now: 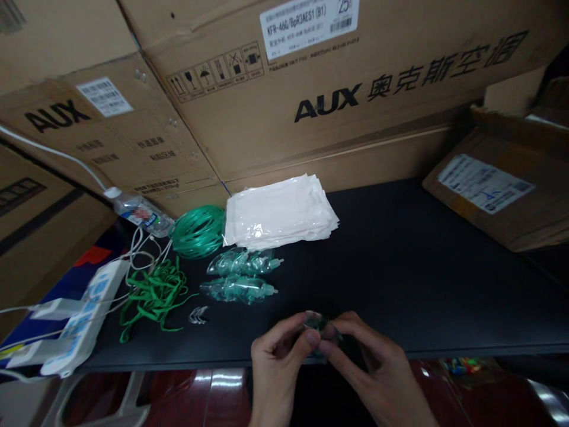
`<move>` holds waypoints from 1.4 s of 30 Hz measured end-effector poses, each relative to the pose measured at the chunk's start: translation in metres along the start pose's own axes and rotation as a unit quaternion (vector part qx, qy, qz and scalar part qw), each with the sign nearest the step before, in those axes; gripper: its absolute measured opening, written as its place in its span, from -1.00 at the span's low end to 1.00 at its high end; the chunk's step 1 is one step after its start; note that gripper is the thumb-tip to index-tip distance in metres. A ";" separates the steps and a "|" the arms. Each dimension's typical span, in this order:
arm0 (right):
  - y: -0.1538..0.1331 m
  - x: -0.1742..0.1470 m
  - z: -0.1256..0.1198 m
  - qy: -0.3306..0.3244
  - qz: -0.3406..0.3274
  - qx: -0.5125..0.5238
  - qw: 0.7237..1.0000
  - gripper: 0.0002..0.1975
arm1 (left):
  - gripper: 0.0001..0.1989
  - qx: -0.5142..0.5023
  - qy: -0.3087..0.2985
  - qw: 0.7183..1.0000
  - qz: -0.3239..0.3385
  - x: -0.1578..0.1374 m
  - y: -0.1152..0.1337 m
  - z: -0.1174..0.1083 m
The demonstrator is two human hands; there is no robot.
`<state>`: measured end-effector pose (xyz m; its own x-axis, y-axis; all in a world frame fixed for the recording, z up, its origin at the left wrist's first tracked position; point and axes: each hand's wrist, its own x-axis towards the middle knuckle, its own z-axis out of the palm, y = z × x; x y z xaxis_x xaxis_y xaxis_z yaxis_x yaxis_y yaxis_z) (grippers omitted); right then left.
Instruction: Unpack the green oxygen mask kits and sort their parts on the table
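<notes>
Both my left hand (pixel 284 353) and my right hand (pixel 368 359) pinch a small translucent green mask (pixel 316 321) at the front edge of the black table. My fingers hide most of it, and a bright strip shows at its top. To the left lie two nested rows of green oxygen masks (pixel 240 289), their pale connectors pointing right. Several small bent metal nose clips (pixel 198 315) rest nearby. Farther left is a loose heap of green elastic straps (pixel 155 293).
Behind the masks sit a stack of white pouches (pixel 280 213) and a coil of green tubing (pixel 198 231). A plastic bottle (pixel 142 212) and a white power strip (pixel 89 314) with cables are at left. Large cardboard boxes (pixel 267 130) line the back; another carton (pixel 502 184) stands right.
</notes>
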<state>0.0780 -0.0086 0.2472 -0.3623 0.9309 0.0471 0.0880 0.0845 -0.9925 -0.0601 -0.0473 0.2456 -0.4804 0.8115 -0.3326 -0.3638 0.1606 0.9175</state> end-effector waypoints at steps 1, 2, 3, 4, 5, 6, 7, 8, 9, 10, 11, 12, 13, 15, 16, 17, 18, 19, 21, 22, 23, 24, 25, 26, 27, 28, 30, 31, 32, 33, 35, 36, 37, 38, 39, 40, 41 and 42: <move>0.000 0.000 0.000 0.002 -0.001 0.002 1.000 -0.92 | -0.73 0.001 0.003 1.000 0.002 0.000 0.001 0.001; 0.001 0.000 0.000 0.002 -0.003 0.006 1.000 -0.93 | -0.73 0.001 0.002 1.000 0.002 0.000 0.001 0.001; 0.001 -0.001 -0.001 0.002 -0.006 0.012 1.000 -0.92 | -0.72 -0.001 -0.003 1.000 -0.002 0.000 0.002 0.001; 0.000 -0.001 -0.001 0.004 -0.010 0.020 1.000 -0.90 | -0.70 -0.004 -0.014 1.000 -0.009 0.000 0.003 0.001; 0.000 -0.002 -0.002 0.008 -0.015 0.028 0.999 -0.87 | -0.68 -0.005 -0.027 0.999 -0.018 0.000 0.003 0.000; 0.000 -0.002 -0.003 0.016 -0.020 0.036 0.999 -0.84 | -0.66 -0.003 -0.042 0.999 -0.028 0.001 0.003 -0.001; -0.001 -0.002 -0.003 0.030 -0.024 0.041 0.998 -0.82 | -0.63 0.003 -0.055 0.998 -0.038 0.001 0.003 -0.002; -0.002 -0.003 -0.003 0.043 -0.029 0.044 0.998 -0.81 | -0.61 0.010 -0.065 0.997 -0.045 0.001 0.003 -0.004; -0.002 -0.003 -0.004 0.057 -0.033 0.045 0.997 -0.80 | -0.59 0.017 -0.071 0.996 -0.050 0.000 0.003 -0.005; -0.003 -0.003 -0.003 0.069 -0.039 0.045 0.996 -0.79 | -0.58 0.020 -0.073 0.996 -0.053 0.000 0.002 -0.005; -0.004 -0.003 -0.003 0.078 -0.045 0.042 0.995 -0.78 | -0.57 0.020 -0.073 0.996 -0.055 -0.001 0.002 -0.006; -0.005 -0.003 -0.002 0.086 -0.050 0.038 0.994 -0.78 | -0.57 0.017 -0.074 0.995 -0.058 -0.002 0.001 -0.005; -0.006 -0.003 -0.002 0.093 -0.056 0.033 0.994 -0.77 | -0.58 0.011 -0.074 0.995 -0.061 -0.002 0.001 -0.005; -0.009 -0.002 0.000 0.107 -0.067 0.024 0.992 -0.75 | -0.59 -0.001 -0.075 0.995 -0.067 -0.003 0.001 -0.004; -0.010 -0.003 0.001 0.114 -0.074 0.020 0.991 -0.73 | -0.60 -0.006 -0.074 0.995 -0.070 -0.003 0.001 -0.003; -0.011 -0.003 0.002 0.121 -0.080 0.014 0.989 -0.71 | -0.60 -0.008 -0.074 0.995 -0.074 -0.003 0.001 -0.003; -0.011 -0.003 0.003 0.128 -0.089 0.006 0.988 -0.70 | -0.61 -0.008 -0.073 0.994 -0.076 -0.003 0.001 -0.003; -0.012 -0.004 0.004 0.134 -0.100 -0.005 0.986 -0.68 | -0.61 -0.007 -0.074 0.994 -0.076 -0.003 0.000 -0.003; -0.012 -0.005 0.006 0.144 -0.124 -0.031 0.981 -0.66 | -0.61 -0.001 -0.077 0.994 -0.074 -0.003 0.000 -0.003; -0.013 -0.006 0.006 0.145 -0.137 -0.045 0.979 -0.65 | -0.62 0.002 -0.078 0.994 -0.072 -0.003 0.000 -0.004; -0.013 -0.007 0.007 0.143 -0.151 -0.058 0.976 -0.65 | -0.62 0.004 -0.078 0.995 -0.070 -0.003 0.000 -0.004; -0.013 -0.008 0.007 0.141 -0.163 -0.070 0.974 -0.64 | -0.63 0.006 -0.076 0.995 -0.068 -0.002 0.000 -0.004; -0.013 -0.008 0.007 0.137 -0.172 -0.081 0.972 -0.64 | -0.64 0.008 -0.074 0.995 -0.066 -0.002 0.000 -0.005; -0.012 -0.009 0.007 0.135 -0.178 -0.089 0.971 -0.65 | -0.65 0.010 -0.072 0.995 -0.065 -0.002 -0.001 -0.005; -0.012 -0.009 0.007 0.134 -0.182 -0.094 0.970 -0.65 | -0.66 0.012 -0.071 0.995 -0.062 -0.002 -0.001 -0.005; -0.011 -0.010 0.007 0.134 -0.182 -0.097 0.969 -0.65 | -0.67 0.015 -0.071 0.996 -0.060 -0.002 0.000 -0.005; -0.010 -0.011 0.007 0.132 -0.181 -0.098 0.970 -0.64 | -0.69 0.022 -0.072 0.996 -0.056 -0.003 0.000 -0.005; -0.009 -0.011 0.007 0.131 -0.180 -0.095 0.970 -0.62 | -0.70 0.024 -0.072 0.996 -0.054 -0.004 0.001 -0.005; -0.008 -0.012 0.007 0.130 -0.180 -0.091 0.971 -0.61 | -0.71 0.026 -0.071 0.996 -0.053 -0.004 0.001 -0.004; -0.007 -0.013 0.006 0.128 -0.179 -0.087 0.971 -0.60 | -0.71 0.028 -0.069 0.996 -0.052 -0.005 0.002 -0.004; -0.005 -0.013 0.005 0.129 -0.183 -0.079 0.971 -0.59 | -0.71 0.029 -0.064 0.996 -0.053 -0.006 0.004 -0.003; -0.005 -0.014 0.004 0.128 -0.185 -0.076 0.971 -0.59 | -0.71 0.030 -0.062 0.996 -0.053 -0.007 0.004 -0.003; -0.005 -0.014 0.004 0.128 -0.186 -0.073 0.971 -0.59 | -0.71 0.030 -0.060 0.996 -0.052 -0.008 0.005 -0.002; -0.005 -0.014 0.003 0.126 -0.185 -0.069 0.972 -0.60 | -0.70 0.029 -0.059 0.996 -0.052 -0.008 0.005 -0.002; -0.005 -0.014 0.003 0.122 -0.180 -0.065 0.974 -0.60 | -0.70 0.028 -0.057 0.997 -0.052 -0.009 0.005 -0.002; -0.005 -0.014 0.002 0.117 -0.172 -0.060 0.976 -0.61 | -0.70 0.027 -0.055 0.997 -0.053 -0.009 0.005 -0.003; -0.005 -0.014 0.001 0.111 -0.164 -0.055 0.979 -0.61 | -0.70 0.026 -0.054 0.997 -0.053 -0.009 0.005 -0.003; -0.005 -0.014 0.001 0.107 -0.157 -0.050 0.981 -0.61 | -0.70 0.025 -0.054 0.997 -0.056 -0.010 0.005 -0.003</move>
<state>0.0820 -0.0227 0.2515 -0.1844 0.9058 0.3816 0.0973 0.4031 -0.9100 -0.0595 -0.0563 0.2525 -0.3494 0.8426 -0.4097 -0.3678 0.2788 0.8871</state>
